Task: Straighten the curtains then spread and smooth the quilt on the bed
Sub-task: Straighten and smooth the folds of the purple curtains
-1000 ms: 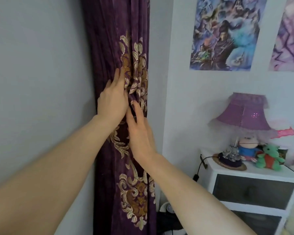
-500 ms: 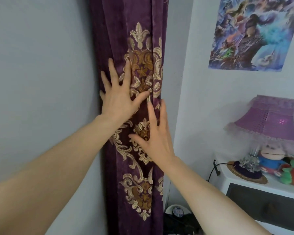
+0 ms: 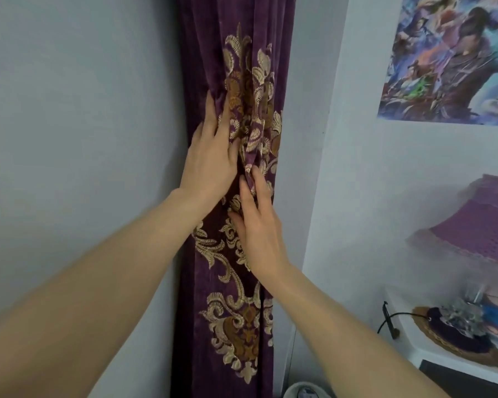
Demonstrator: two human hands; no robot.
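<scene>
Purple velvet curtain with gold embroidery point(image 3: 210, 47) hanging gathered in the wall corner, left hand point(image 3: 210, 159) flat on its folds, fingers straight, right hand point(image 3: 260, 231) just below, straight fingertips pushing bunched fabric

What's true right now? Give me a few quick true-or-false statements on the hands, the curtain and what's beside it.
1. Both the left hand and the right hand touch the purple curtain. True.
2. The curtain lies flat and smooth between the hands. False: it is bunched into folds there.
3. The left hand sits higher on the curtain than the right hand. True.
4. The lamp shade is green. False: the lamp shade is purple.
5. A poster hangs on the wall to the right of the curtain. True.
</scene>
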